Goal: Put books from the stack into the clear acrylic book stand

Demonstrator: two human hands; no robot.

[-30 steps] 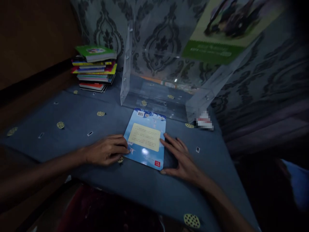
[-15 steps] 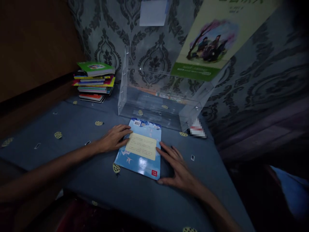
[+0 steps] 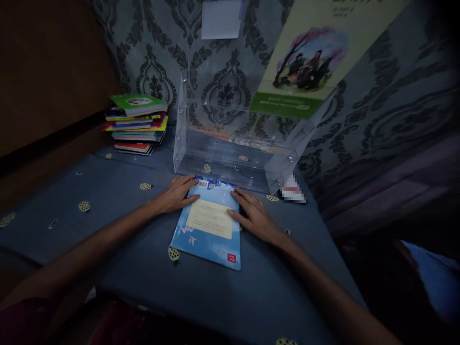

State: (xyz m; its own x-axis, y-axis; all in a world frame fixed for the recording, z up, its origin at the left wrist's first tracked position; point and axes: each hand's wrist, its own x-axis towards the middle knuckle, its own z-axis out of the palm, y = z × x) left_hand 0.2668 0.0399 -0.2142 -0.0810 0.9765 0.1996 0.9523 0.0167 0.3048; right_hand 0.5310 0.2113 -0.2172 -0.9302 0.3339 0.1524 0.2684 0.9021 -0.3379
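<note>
A blue book (image 3: 210, 249) with a cream text panel lies flat on the cloth-covered table, a barcode at its far end and a red mark in its near right corner. At the book's far left corner rests my left hand (image 3: 177, 195), fingers stretched out and the thumb over the cover. My right hand (image 3: 257, 215) lies along the upper right edge with its fingers apart, fingertips and thumb on the cover. Neither hand is closed round the book. Just beyond it stands a clear acrylic rack (image 3: 230, 163).
A stack of books (image 3: 136, 125) rises at the back left. On the rack's upper right leans a cream and green book (image 3: 305, 67). A small blurred white object (image 3: 293, 189) sits beside the rack. Patterned wallpaper (image 3: 226, 91) covers the wall behind, with a white card (image 3: 221, 19) on it.
My right hand has moved from the book's lower right side up to its far right edge. My left hand has slid slightly farther toward the top corner. The book has barely shifted.
</note>
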